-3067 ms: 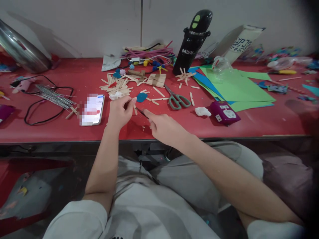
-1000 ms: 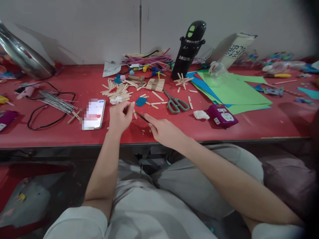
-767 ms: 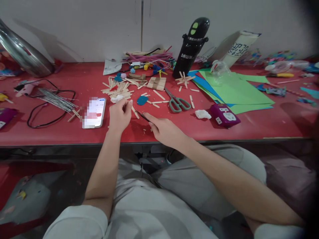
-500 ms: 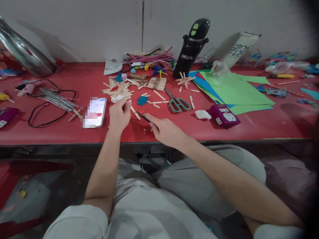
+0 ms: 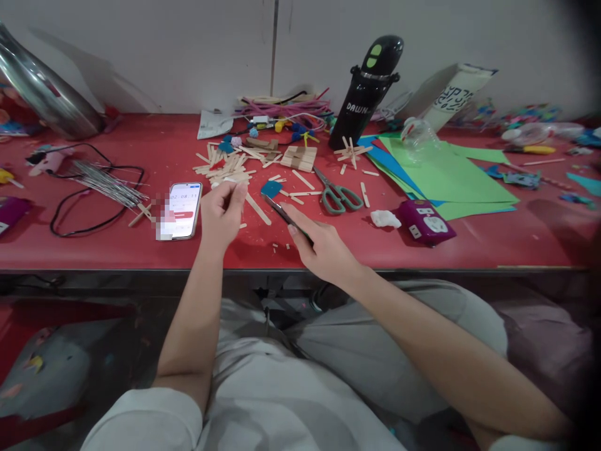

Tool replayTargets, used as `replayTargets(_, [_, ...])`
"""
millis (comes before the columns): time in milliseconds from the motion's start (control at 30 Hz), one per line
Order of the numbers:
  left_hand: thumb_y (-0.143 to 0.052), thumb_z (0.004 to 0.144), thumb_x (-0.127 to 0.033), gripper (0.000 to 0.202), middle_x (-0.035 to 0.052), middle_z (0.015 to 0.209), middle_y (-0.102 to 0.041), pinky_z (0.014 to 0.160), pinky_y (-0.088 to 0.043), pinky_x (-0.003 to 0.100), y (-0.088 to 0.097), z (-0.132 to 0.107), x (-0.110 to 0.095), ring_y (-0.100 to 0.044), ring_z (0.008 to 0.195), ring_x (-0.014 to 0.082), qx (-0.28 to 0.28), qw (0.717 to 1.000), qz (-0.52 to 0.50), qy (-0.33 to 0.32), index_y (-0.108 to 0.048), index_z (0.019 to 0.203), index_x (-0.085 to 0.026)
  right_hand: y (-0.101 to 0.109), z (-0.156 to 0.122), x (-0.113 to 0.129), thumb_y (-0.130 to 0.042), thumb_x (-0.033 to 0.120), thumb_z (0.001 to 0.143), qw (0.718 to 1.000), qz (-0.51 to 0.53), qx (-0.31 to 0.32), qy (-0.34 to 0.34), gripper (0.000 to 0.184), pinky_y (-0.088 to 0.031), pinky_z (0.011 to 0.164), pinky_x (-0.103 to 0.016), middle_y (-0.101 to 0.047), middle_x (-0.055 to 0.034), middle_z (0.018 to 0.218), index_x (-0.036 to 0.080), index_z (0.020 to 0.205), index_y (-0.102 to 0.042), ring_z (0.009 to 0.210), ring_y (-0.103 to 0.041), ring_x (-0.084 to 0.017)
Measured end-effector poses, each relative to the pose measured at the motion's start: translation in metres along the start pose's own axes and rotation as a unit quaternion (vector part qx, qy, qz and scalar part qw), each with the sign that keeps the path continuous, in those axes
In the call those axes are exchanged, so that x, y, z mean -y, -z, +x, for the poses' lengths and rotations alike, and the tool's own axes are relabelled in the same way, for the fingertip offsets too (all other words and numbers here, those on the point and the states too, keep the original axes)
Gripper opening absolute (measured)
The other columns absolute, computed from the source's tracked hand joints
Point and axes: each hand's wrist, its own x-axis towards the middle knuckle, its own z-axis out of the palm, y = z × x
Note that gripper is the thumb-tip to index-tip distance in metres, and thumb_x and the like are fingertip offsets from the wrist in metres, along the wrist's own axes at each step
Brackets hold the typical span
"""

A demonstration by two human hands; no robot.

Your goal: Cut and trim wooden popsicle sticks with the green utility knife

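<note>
My left hand is closed, thumb against fingers, with the upper end of a wooden craft stick at its fingertips. The stick slants down to the right over the red table. In my right hand is a slim dark utility knife, its tip pointing up and left. That tip is apart from the stick and close to a blue flat piece. Small cut bits of wood lie on the table below. Behind my left hand a heap of craft sticks is spread out, beside a joined stick panel.
Grey-handled scissors lie right of centre, near a white crumpled wad and a purple socket box. A lit phone is left of my left hand. A black bottle stands behind, by green paper sheets.
The utility knife has drawn away from the craft stick and turned more steeply, its tip now up by the blue piece. My left hand has shifted slightly left; more of the stick shows.
</note>
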Motion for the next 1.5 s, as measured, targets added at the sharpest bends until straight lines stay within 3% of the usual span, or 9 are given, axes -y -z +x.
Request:
replayTargets(133, [-0.054, 0.099, -0.043, 0.041, -0.0024, 0.053, -0.046, 0.054, -0.037, 0.031, 0.0, -0.003, -0.003, -0.042, 0.053, 0.0119, 0.005, 1.0, -0.001, -0.016, -0.049, 0.064, -0.022, 0.0, 0.0, 0.0, -0.033, 0.028, 0.103, 1.0, -0.001, 0.004, -0.012, 0.055, -0.053, 0.087, -0.032, -0.074, -0.0135, 0.114, 0.014, 0.156, -0.04, 0.09, -0.069, -0.021])
replayTargets(267, [-0.051, 0.1, -0.046, 0.044, -0.0022, 0.055, -0.045, 0.055, -0.036, 0.032, 0.0, -0.004, 0.001, -0.043, 0.055, 0.0124, 0.012, 1.0, -0.003, -0.006, -0.046, 0.064, -0.022, 0.001, -0.001, 0.002, -0.035, 0.029, 0.103, 1.0, -0.01, 0.002, -0.023, 0.055, -0.054, 0.082, -0.032, -0.076, -0.0126, 0.106, 0.013, 0.155, -0.043, 0.083, -0.069, -0.021])
replayTargets(467, [-0.052, 0.1, -0.047, 0.045, -0.0024, 0.056, -0.044, 0.055, -0.036, 0.031, -0.002, -0.004, 0.003, -0.041, 0.055, 0.0118, 0.0, 1.0, -0.011, -0.024, -0.046, 0.064, -0.021, -0.004, 0.0, -0.004, -0.038, 0.026, 0.101, 1.0, 0.018, -0.01, -0.005, 0.054, -0.055, 0.09, -0.033, -0.072, -0.0168, 0.126, 0.011, 0.152, -0.047, 0.094, -0.072, -0.022])
replayTargets(667, [-0.055, 0.098, -0.042, 0.043, -0.0033, 0.057, -0.037, 0.054, -0.032, 0.029, -0.004, -0.002, 0.007, -0.037, 0.055, 0.0115, -0.014, 0.999, -0.002, -0.044, -0.04, 0.064, -0.021, -0.008, 0.001, -0.011, -0.04, 0.025, 0.1, 0.999, 0.029, -0.034, 0.019, 0.053, -0.057, 0.084, -0.033, -0.073, -0.0162, 0.123, 0.011, 0.15, -0.05, 0.092, -0.074, -0.022])
replayTargets(867, [-0.055, 0.096, -0.034, 0.041, -0.004, 0.055, -0.033, 0.053, -0.028, 0.03, -0.005, -0.001, 0.013, -0.033, 0.054, 0.011, -0.003, 0.997, 0.046, -0.057, -0.036, 0.062, -0.021, -0.007, 0.001, -0.008, -0.041, 0.022, 0.099, 1.0, 0.017, -0.001, 0.016, 0.052, -0.056, 0.078, -0.032, -0.078, -0.0124, 0.111, 0.013, 0.149, -0.052, 0.082, -0.073, -0.021])
replayTargets(1100, [-0.055, 0.096, -0.034, 0.042, -0.0046, 0.055, -0.031, 0.052, -0.025, 0.03, -0.006, -0.001, 0.012, -0.03, 0.053, 0.0104, 0.007, 0.996, 0.066, -0.065, -0.035, 0.062, -0.021, -0.006, 0.001, -0.002, -0.039, 0.021, 0.1, 0.999, 0.02, 0.037, 0.002, 0.052, -0.054, 0.088, -0.033, -0.072, -0.0128, 0.128, 0.014, 0.151, -0.049, 0.102, -0.073, -0.023])
replayTargets(1500, [-0.054, 0.097, -0.034, 0.041, -0.0047, 0.055, -0.032, 0.052, -0.026, 0.029, -0.007, -0.001, 0.012, -0.031, 0.053, 0.01, 0.017, 0.995, 0.078, -0.065, -0.036, 0.063, -0.02, -0.006, 0.003, -0.003, -0.039, 0.021, 0.1, 0.999, 0.005, 0.044, 0.004, 0.052, -0.054, 0.088, -0.033, -0.072, -0.0121, 0.128, 0.016, 0.152, -0.048, 0.101, -0.073, -0.023])
